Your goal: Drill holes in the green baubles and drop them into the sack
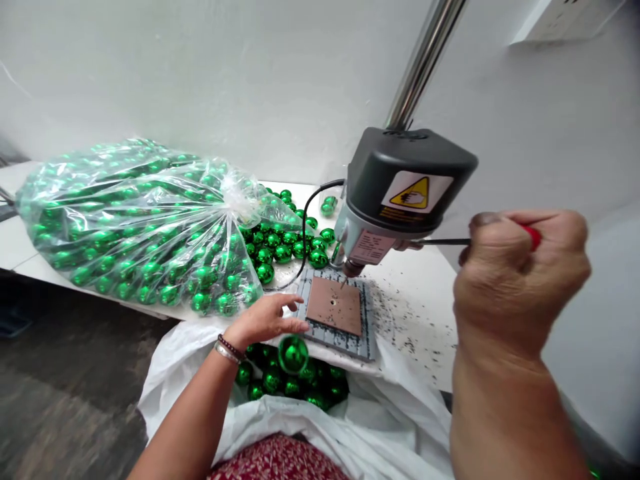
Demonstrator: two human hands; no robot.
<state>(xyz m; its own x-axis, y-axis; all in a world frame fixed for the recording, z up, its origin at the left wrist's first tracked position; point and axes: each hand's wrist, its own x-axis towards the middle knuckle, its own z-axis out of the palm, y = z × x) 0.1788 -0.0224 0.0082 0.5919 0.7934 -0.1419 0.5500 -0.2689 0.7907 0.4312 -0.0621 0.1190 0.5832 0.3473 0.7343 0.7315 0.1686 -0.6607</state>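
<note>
nearest, in front of the drill press, a white sack lies open with shiny green balls inside. one green ball is just below the left hand, over those in the sack (whether it touches the thumb i cannot tell). that hand, in front and to the left of the drill press, has its fingers loosely spread and grips nothing. to the right of the drill press, the right hand has its fingers curled tight round the red-ended lever. under the drill press, a brown pad with a hole sits on the grey base; dark shavings scatter rightward over the worktop. left of the drill press lie more loose balls, and farther left a tied clear bag full of them.
</note>
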